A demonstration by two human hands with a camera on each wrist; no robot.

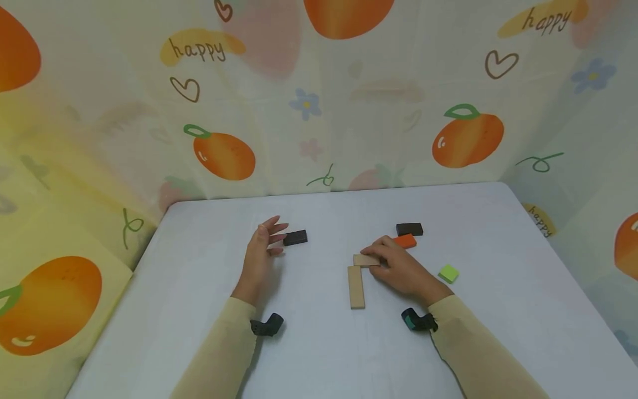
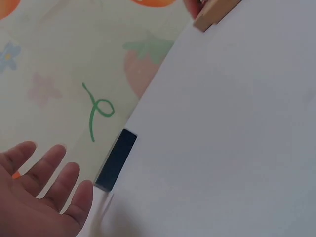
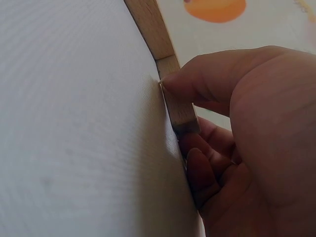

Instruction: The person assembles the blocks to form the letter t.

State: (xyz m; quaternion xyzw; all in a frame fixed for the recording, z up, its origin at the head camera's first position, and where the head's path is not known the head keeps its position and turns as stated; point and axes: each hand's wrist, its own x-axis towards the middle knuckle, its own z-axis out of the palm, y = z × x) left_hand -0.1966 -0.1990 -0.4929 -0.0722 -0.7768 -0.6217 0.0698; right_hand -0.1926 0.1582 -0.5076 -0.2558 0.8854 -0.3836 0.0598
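We see the tan block meeting the far end of a second block, pinched by the right hand. A hard push or slipping thumb, we judge, could skew the pair. The left hand, fingers loosely spread and holding nothing, might nudge the dark block beside it. Around the white table we see fruit-print cloth.
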